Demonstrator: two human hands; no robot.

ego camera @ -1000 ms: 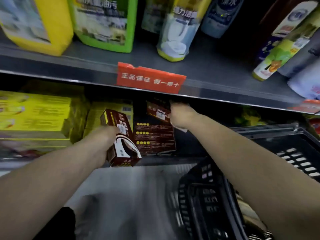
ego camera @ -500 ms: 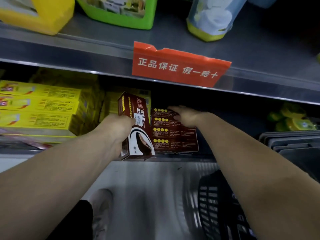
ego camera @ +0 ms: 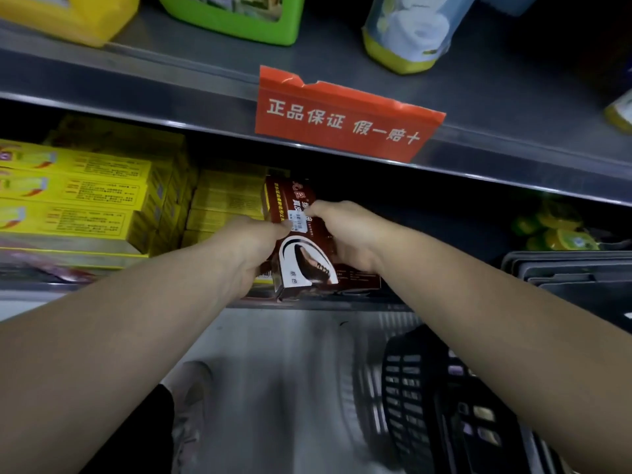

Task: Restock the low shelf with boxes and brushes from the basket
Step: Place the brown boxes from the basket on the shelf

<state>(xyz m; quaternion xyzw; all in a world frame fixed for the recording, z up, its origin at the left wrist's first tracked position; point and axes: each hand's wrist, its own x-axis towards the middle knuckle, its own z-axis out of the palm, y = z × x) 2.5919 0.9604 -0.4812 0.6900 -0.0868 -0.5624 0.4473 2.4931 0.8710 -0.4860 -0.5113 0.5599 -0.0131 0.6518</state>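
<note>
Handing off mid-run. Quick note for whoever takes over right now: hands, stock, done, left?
Left hand grips the left side of the upright brown cardboard box with a shoe picture.
Right hand holds its upper right.
The box sits at the front lip of the grey metal low shelf, between yellow cardboard boxes and more brown boxes.
Done: some brown boxes shelved.
Left: seat this box, then take more from the black plastic basket at lower right; its contents are blurred, no brushes visible.

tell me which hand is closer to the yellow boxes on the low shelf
Left. The left hand grips the brown box just beside the yellow boxes; the right hand holds that box's other side, farther from them.
</note>
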